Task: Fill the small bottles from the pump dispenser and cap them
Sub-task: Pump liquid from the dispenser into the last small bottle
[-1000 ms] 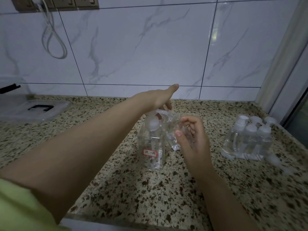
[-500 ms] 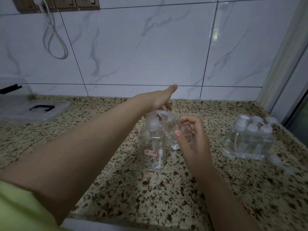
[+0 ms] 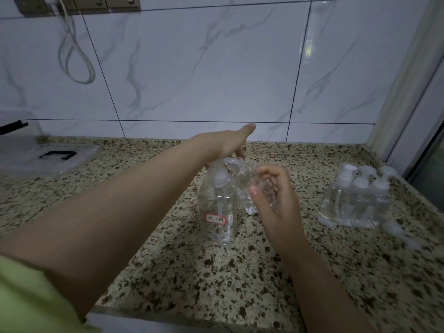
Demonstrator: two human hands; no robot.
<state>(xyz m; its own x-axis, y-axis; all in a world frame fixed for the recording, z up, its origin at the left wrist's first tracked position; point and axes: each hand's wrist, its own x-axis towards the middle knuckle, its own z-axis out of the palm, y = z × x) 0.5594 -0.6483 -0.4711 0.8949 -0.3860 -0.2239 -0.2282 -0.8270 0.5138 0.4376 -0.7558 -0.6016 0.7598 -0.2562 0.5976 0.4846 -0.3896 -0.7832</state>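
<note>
A clear pump dispenser [image 3: 217,207] with a red-framed label stands mid-counter. My left hand [image 3: 228,144] lies flat on its pump head, fingers straight and pointing toward the wall. My right hand [image 3: 276,195] grips a small clear bottle [image 3: 247,186], tilted with its mouth under the pump spout. The bottle shows some clear liquid in its bottom.
Several capped small bottles [image 3: 355,200] stand grouped at the right on the speckled counter [image 3: 216,280]. A loose white cap [image 3: 394,228] lies beside them. A clear plastic box lid [image 3: 48,157] sits at the far left. A cable [image 3: 74,56] hangs on the tiled wall.
Almost nothing differs; my left hand stays on the pump head and my right hand keeps the small bottle at the spout.
</note>
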